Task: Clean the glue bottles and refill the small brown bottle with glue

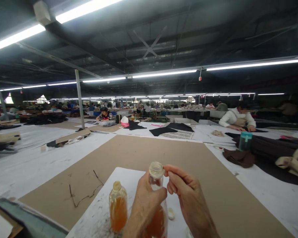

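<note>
My left hand [147,202] is wrapped round an uncapped clear bottle [156,174] holding orange liquid, and keeps it upright. At the right side of the bottle's mouth, my right hand [188,193] is pinched closed, thumb and index fingertips touching the rim. Whatever lies between those fingertips is too small to make out. To the left stands a second clear bottle [118,210], partly filled with orange liquid and topped by a pale yellowish cap or neck. A small pale cap [171,214] lies beside the held bottle on the white sheet [129,175].
Thin dark-framed glasses or bent wire [85,197] lie on the brown paper [144,150]. A turquoise-lidded jar [245,142] stands at right by dark cloth [270,157]. Black fabric pieces [173,128] lie farther off. One co-worker [238,120] leans over the table at right, another person [105,115] at left.
</note>
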Available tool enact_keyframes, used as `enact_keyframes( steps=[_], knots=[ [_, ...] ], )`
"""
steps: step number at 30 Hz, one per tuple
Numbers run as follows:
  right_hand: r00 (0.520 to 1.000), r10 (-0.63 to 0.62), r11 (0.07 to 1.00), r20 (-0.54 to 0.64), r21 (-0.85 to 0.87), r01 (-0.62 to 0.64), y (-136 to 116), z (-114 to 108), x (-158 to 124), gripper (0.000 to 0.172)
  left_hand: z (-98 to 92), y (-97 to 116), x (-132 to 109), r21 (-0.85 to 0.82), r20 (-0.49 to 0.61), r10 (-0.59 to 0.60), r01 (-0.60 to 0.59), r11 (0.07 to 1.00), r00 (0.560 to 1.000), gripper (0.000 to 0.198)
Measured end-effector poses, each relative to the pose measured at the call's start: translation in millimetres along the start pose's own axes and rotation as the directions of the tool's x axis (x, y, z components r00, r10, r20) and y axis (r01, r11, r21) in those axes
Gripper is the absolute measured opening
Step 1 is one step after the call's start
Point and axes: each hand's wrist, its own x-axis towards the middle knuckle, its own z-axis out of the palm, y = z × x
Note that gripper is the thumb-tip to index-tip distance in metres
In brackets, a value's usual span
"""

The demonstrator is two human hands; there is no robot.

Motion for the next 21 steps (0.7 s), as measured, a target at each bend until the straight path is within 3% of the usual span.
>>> enact_keyframes(
  steps=[7,11,16,21],
  knots=[
    [0.993,-0.064,0.986,-0.096,0.15,0.078,-2,-3,-6,0.015,6.2,-5,4,-0.09,0.1,-0.003,0.012,0.996,0.995,0.017],
    [0.954,-0.215,0.972,-0.208,0.048,0.23,-17,-13,-6,0.019,0.1,-9,5,-0.075,0.056,-0.085,0.089,0.993,0.995,0.008],
    [0.995,-0.07,0.937,0.075,-0.338,0.092,-25,-6,-1,0.017,-3.8,-11,6,-0.118,0.069,-0.045,0.052,0.992,0.997,0.019],
    [0.972,-0.118,0.858,0.205,-0.471,0.204,-28,9,1,0.021,-2.1,-12,9,-0.135,0.064,-0.015,0.023,0.991,0.998,0.017]
  ],
)
